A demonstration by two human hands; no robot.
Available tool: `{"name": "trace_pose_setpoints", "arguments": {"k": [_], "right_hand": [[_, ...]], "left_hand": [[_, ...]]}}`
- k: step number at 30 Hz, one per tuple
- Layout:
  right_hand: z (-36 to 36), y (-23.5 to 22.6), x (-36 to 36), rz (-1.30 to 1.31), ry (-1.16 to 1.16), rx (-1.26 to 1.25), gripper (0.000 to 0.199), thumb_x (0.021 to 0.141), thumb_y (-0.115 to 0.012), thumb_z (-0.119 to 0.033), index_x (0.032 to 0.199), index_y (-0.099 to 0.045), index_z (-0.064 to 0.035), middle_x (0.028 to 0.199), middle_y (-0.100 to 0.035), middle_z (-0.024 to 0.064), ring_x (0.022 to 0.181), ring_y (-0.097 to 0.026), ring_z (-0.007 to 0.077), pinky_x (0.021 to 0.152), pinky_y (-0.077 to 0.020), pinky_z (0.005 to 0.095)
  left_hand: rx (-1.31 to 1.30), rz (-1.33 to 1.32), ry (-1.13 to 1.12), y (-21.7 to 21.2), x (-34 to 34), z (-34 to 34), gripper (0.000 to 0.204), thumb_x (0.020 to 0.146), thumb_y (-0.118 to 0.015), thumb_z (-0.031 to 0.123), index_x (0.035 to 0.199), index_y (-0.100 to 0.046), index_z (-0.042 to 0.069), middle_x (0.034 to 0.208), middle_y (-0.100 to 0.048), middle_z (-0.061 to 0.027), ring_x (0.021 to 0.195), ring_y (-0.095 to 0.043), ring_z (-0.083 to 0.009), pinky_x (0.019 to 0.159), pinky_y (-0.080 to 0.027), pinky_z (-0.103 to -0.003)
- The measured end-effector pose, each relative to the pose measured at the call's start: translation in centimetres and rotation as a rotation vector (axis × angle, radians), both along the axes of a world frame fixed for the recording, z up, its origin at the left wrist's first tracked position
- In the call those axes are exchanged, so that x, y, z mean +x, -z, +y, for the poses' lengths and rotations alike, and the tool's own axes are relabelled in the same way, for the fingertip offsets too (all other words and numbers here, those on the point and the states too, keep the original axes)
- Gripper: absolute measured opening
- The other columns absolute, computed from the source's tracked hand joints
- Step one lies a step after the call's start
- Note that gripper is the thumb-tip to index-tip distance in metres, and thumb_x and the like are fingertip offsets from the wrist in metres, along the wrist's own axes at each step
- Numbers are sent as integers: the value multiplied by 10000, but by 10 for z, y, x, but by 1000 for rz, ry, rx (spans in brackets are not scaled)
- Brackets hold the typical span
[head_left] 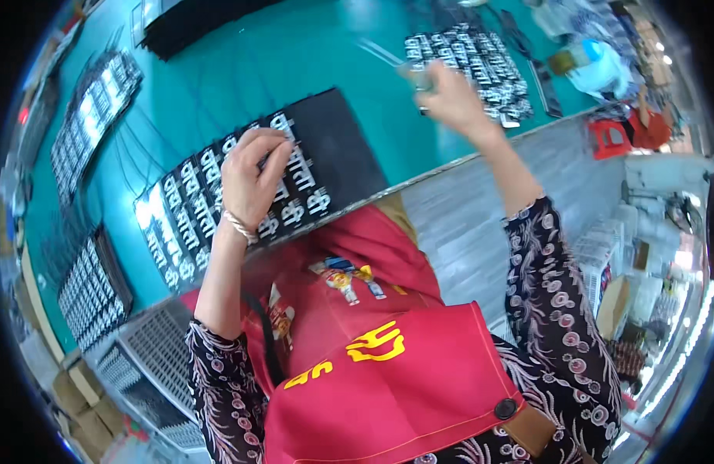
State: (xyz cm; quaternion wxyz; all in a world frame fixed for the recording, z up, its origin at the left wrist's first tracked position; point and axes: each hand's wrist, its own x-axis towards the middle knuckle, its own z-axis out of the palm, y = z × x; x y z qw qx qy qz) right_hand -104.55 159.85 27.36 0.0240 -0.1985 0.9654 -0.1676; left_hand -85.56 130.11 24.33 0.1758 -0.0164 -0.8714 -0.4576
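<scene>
Black strips with white lettering (188, 203) lie side by side on a black sheet (340, 151) at the table's near edge. Over them is my left hand (252, 174), its fingers bent and drawn together at the strips' upper part; whatever is between the fingertips is hidden. My right hand (452, 99) is raised farther right, closed around a thin, two-pronged metal tool (382, 52), blurred by motion, its prongs pointing up and left. Just beyond that hand lies a pile of black, white-lettered pieces (481, 66).
The green table (295, 58) also carries a dark stack (194, 27) at the back and lettered bundles with thin cords (94, 124) on the left. A plastic crate (160, 352) stands below the table at left. A red stool (609, 139) and another person (604, 69) are at right.
</scene>
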Motion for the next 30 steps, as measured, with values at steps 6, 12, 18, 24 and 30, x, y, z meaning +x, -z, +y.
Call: {"name": "trace_pose_setpoints", "arguments": {"k": [6,12,18,24,30], "right_hand": [[50,21,-54,289,78,218,471,782,-769,-374,983,-591,12,1034,-632,242,1002,-613,415,851,-487,507],[44,40,-51,307,124,237,441,785,-768,-339,981,-598,18,983,-671,243,949,-648,432,800,-507,522],[45,67,-43,171,115,193,459,744,-781,-297,1030,-613,21,1013,-698,248,974,-668,430,846,-520,496],[44,54,-41,80,114,-199,422,707,-777,-188,1027,-626,42,949,-684,173,908,-656,284,839,-499,384],[-1,14,-5,-255,225,-673,472,806,-726,-38,1246,-565,21,807,-587,20,595,-543,68,495,-419,222]], "left_hand": [[521,-89,216,-87,31,3,167,852,-785,164,912,-722,21,932,-695,-103,808,-665,-190,702,-509,-293],[253,150,742,-125,53,-3,641,810,-744,610,926,-718,-21,1054,-695,-203,979,-691,-302,867,-501,-386],[227,150,711,-91,74,3,624,810,-749,590,928,-719,-22,1048,-697,-201,974,-692,-302,859,-504,-388],[106,228,701,-102,77,-36,607,810,-753,570,930,-719,-24,1041,-699,-198,968,-693,-302,850,-507,-391],[-42,293,651,-118,65,-88,590,809,-758,550,933,-720,-25,1035,-700,-196,962,-694,-302,841,-510,-393]]}}
